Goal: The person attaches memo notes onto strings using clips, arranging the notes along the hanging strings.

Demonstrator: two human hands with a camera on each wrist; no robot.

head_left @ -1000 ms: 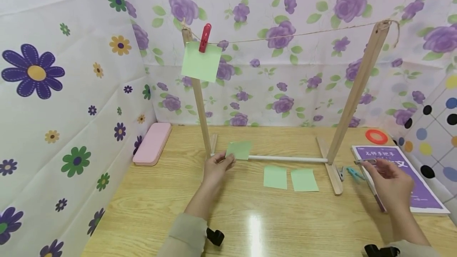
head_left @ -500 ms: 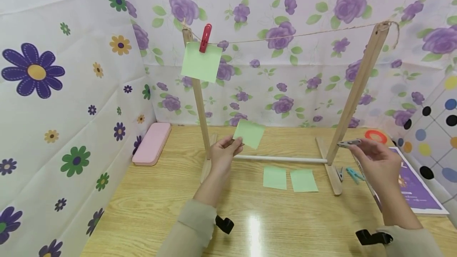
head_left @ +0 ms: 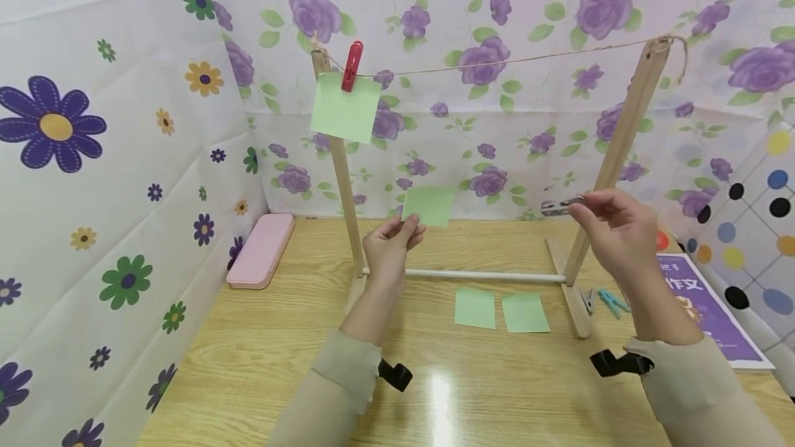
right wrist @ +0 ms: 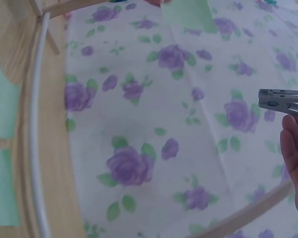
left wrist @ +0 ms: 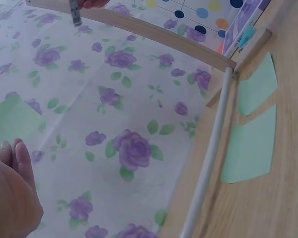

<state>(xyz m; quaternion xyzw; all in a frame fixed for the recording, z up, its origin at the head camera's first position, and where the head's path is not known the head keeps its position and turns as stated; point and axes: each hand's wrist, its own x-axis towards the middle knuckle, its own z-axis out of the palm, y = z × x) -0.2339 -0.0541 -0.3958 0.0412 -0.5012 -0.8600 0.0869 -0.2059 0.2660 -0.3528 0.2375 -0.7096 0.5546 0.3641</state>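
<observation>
My left hand (head_left: 390, 243) pinches a green paper square (head_left: 430, 205) by its lower left corner, above the white crossbar (head_left: 484, 275) of a wooden frame. In my right hand (head_left: 617, 233), near the frame's right post (head_left: 633, 112), is a grey clothespin (right wrist: 280, 101), gripped between thumb and fingers. A twine line (head_left: 509, 61) runs between the tops of the two posts. At its left end a red clothespin (head_left: 352, 66) holds another green paper square (head_left: 345, 109). Two more green squares (head_left: 475, 308) lie on the table in front of the crossbar.
By the frame's right foot (head_left: 576, 312) lie a grey clothespin (head_left: 587, 301) and a blue clothespin (head_left: 613, 302). A purple book (head_left: 714, 316) and a red ring (head_left: 662, 240) are at the right. A pink case (head_left: 261, 250) sits at the left. Flowered cloth hangs behind.
My left hand has lifted the green paper square from the crossbar's level and slightly right. My right hand has moved up and left with the grey clothespin, away from the book.
</observation>
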